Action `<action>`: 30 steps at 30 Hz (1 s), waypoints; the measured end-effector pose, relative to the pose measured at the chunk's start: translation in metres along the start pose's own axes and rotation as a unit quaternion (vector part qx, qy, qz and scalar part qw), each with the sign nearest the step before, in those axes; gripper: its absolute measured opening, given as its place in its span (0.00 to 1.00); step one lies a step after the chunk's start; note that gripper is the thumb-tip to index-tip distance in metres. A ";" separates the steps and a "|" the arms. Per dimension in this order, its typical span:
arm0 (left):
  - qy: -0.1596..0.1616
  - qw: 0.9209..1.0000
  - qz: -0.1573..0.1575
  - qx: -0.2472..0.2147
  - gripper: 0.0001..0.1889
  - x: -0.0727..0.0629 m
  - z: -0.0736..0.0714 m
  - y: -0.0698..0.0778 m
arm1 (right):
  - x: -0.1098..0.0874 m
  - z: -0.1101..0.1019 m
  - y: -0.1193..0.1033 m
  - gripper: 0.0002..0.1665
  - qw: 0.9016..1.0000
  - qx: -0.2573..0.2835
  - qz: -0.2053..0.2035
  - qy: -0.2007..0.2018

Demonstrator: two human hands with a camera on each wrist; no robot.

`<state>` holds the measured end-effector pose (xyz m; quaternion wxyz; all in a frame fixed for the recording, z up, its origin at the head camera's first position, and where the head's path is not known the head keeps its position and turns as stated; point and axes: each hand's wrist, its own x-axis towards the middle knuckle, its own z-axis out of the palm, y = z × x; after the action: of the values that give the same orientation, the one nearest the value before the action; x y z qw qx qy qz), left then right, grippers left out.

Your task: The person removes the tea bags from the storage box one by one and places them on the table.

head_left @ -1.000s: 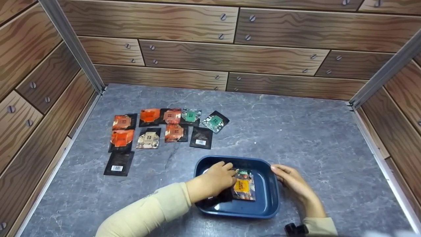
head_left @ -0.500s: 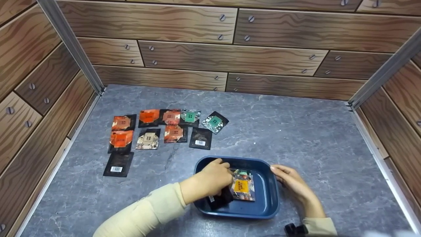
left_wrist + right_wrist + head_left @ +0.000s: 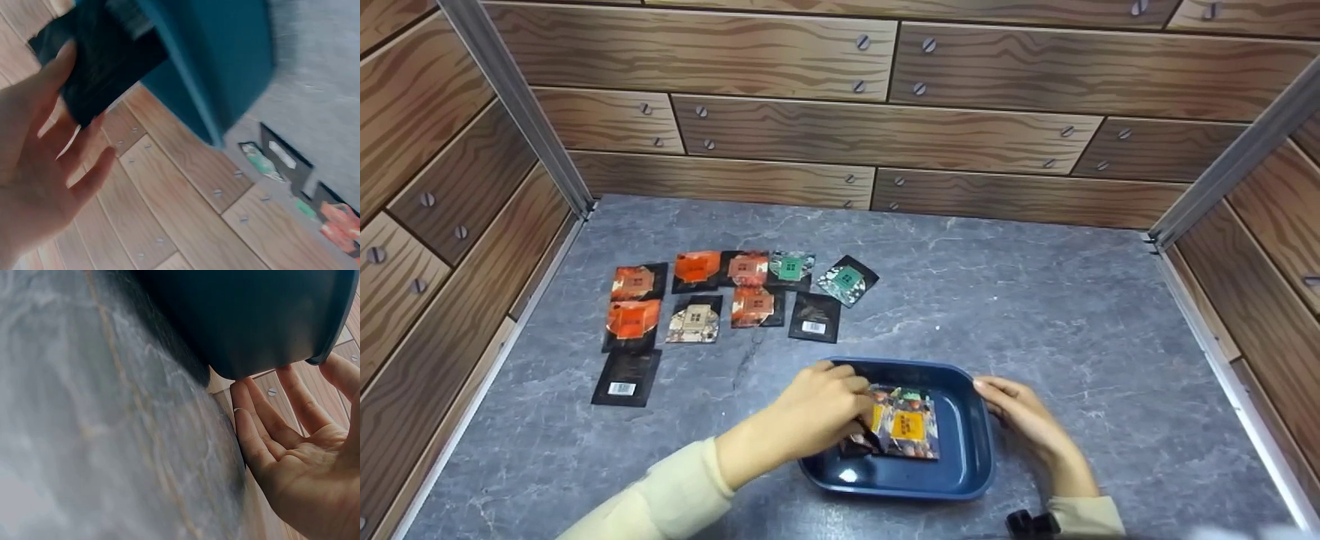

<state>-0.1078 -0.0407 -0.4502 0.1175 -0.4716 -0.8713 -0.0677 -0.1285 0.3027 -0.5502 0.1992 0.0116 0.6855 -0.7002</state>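
Left hand (image 3: pixel 819 409) pinches black sachet (image 3: pixel 107 64), over left half of blue tray (image 3: pixel 961 442) | right hand (image 3: pixel 1027 421), fingers extended, braces tray corner | I'd grip edge only, clear of orange-labelled sachet (image 3: pixel 910 427), tray immobile.

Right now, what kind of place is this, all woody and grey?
Probably a small work booth: wood-patterned panels stand around three sides of a grey marbled surface, with metal strips at the back corners.
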 end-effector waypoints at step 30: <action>0.215 0.952 -0.218 0.003 0.15 -0.103 0.008 -0.090 | -0.001 0.002 -0.001 0.16 0.999 0.028 0.027 0.016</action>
<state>-0.1303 -0.1709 -0.4856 0.2862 -0.2437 -0.9072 -0.1888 -0.1270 0.3010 -0.5483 0.2067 0.0473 0.6679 -0.7134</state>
